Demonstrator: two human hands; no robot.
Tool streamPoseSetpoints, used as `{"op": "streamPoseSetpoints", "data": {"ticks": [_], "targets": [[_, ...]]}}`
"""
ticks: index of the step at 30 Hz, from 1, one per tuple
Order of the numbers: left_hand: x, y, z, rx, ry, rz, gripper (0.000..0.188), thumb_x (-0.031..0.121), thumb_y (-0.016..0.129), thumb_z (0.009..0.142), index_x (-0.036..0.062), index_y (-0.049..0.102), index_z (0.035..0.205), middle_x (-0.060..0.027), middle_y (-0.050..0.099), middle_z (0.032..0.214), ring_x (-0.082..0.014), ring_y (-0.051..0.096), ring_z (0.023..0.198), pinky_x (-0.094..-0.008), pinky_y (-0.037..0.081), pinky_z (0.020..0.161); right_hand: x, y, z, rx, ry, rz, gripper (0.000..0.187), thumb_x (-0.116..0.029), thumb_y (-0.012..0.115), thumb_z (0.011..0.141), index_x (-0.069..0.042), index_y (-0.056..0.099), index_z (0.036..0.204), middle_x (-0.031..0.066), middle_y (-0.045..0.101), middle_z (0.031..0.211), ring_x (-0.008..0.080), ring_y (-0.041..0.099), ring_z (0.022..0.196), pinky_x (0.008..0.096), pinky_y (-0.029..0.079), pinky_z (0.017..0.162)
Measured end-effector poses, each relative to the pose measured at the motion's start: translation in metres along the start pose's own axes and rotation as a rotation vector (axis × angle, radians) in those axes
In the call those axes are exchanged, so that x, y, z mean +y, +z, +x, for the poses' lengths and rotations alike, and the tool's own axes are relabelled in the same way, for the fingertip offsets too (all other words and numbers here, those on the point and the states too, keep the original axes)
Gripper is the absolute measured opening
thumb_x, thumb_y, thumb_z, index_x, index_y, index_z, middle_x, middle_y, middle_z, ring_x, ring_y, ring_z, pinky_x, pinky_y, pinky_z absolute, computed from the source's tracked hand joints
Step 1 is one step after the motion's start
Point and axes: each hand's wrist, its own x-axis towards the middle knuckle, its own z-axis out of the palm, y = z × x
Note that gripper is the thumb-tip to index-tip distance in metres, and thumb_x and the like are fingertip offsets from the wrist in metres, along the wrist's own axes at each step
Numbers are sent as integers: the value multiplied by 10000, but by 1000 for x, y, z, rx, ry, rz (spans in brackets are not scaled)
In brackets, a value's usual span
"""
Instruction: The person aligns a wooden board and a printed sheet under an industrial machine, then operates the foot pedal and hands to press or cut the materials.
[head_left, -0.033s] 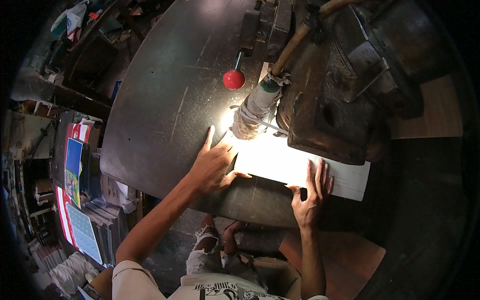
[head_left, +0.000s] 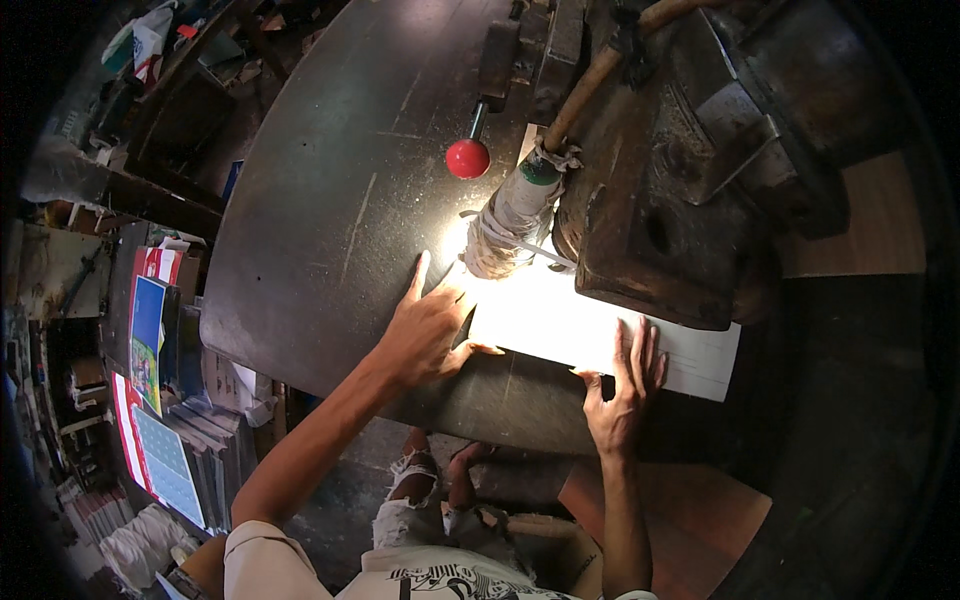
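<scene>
Head view, from the left edge: stacks of printed sheets (head_left: 150, 340) in blue and red stand on the floor beside the dark, scratched metal worktop (head_left: 330, 200); near them lies a pile of grey boards (head_left: 215, 430); the left hand (head_left: 428, 325) lies flat on the worktop with fingers spread, forefinger pointing up the picture, its palm pressed on the left end of a white sheet (head_left: 600, 335); it clasps nothing, only bears down; just above it a taped lamp head (head_left: 505, 225) on a bent hose throws a hard glare over the sheet, so the paper's left part is washed out; above that a lever with a red knob (head_left: 467, 158) stands clear of both hands; the sheet runs rightward along the worktop's near edge and slips under the heavy, rusty machine body (head_left: 670, 200), which hides its far edge; the right hand (head_left: 622, 385) rests open on the sheet's near edge, fingers laid flat on the paper and thumb out to the left, gripping nothing; both hands are well apart, one at each end of the lit strip; below, between the forearms, torn pale trousers (head_left: 410, 500) and a brown board (head_left: 680, 510) on the floor.
</scene>
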Motion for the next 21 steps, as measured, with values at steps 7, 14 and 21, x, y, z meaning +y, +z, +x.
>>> {"op": "streamPoseSetpoints", "data": {"ticks": [7, 14, 21], "targets": [[-2, 1, 1, 5, -10, -34, 422, 333, 746, 899, -13, 680, 1130, -180, 692, 1006, -352, 672, 1031, -637, 300, 1044, 3, 3, 0, 63, -38, -57, 755, -449, 683, 946, -126, 439, 1584, 170, 325, 1677, 387, 290, 1553, 602, 216, 1252], [-13, 9, 3, 107, 46, 56, 389, 424, 781, 879, 49, 752, 977, -197, 730, 850, -398, 715, 856, -512, 507, 815, 1, 1, 1, 29, -7, -33, 760, -394, 715, 941, -148, 420, 1596, 180, 301, 1685, 375, 254, 1570, 620, 187, 1257], [-21, 11, 9, 19, 19, 71, 508, 486, 761, 887, 101, 743, 1217, -188, 758, 1027, -406, 707, 970, -518, 479, 885, 3, 2, 6, 60, -14, -14, 770, -393, 719, 939, -187, 402, 1609, 180, 274, 1695, 375, 228, 1578, 622, 179, 1258]]}}
